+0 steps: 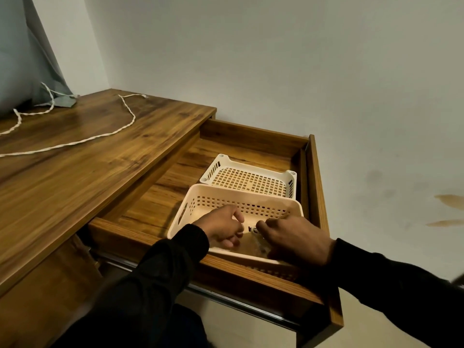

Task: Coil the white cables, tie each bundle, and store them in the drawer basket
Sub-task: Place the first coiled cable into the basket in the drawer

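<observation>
Your left hand (223,228) and right hand (291,238) are both down inside the near basket (193,197), close together with a small gap between them. In that gap sits a pale bundle (256,237), blurred and mostly hidden. Your right hand's fingers are curled down onto it and seem to pinch it; your left hand's fingers are loosely bent beside it, and you cannot tell from here whether they touch it.

The risk right at your hands is the tie: if it is loose, the coil may spring open as you let go, and you would not see it under your knuckles. Lifting out quickly could also snag a loop and drag the bundle back over the rim.

Just beyond your hands a second, shallower basket (251,179) sits touching the first, deeper in the open drawer (253,133). Pushing forward could shove one against the other.

Far off to your left, a white cable (100,135) lies uncoiled across the worktop (75,172), well apart from the drawer. Its far end runs toward the curtain (22,59), so a hard pull may catch there.
</observation>
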